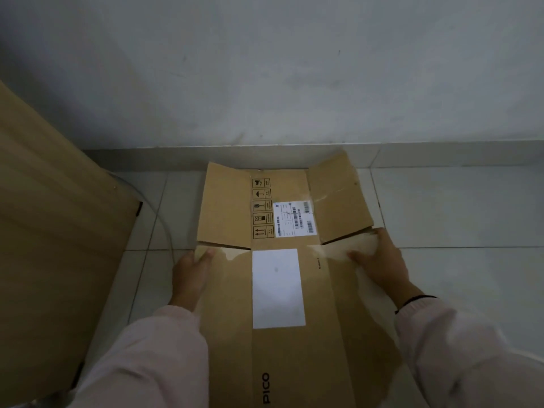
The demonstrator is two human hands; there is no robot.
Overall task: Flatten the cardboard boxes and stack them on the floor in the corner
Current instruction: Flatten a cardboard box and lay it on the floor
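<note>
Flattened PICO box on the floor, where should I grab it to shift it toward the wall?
Take the flattened PICO box by its two long side edges, one hand from each side, just behind the flaps. It is folded flat and wide, so only the thin edges offer a pinch, thumb on top. The left hand and right hand hold it there.

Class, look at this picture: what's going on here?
A person holds a flattened PICO cardboard box, its open flaps lying on the tiled floor beside the wall. The left hand grips the box's left edge and the right hand its right edge. A wooden panel stands to the left.
</note>
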